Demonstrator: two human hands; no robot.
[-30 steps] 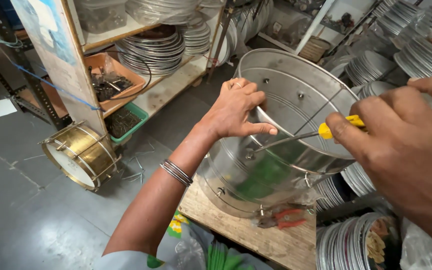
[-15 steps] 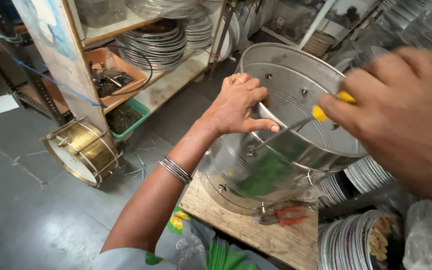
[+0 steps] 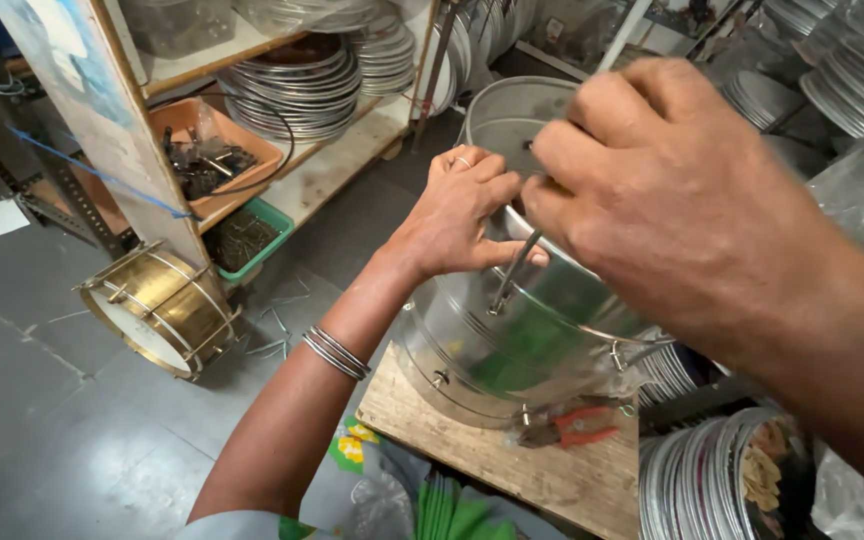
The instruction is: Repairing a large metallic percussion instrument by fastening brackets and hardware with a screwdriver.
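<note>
A brass drum [image 3: 157,312] lies on its side on the grey floor [image 3: 32,420], beside a wooden shelf [image 3: 337,160] stacked with metal rings [image 3: 297,85]. An orange tray [image 3: 214,150] holds hardware above a green tray [image 3: 247,238]. Red pliers [image 3: 567,428] rest on the wooden board [image 3: 512,465].

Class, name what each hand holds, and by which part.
Left hand grips the steel drum shell at its rim. Right hand holds a thin metal tool by its upper end, hidden inside the fist.
</note>
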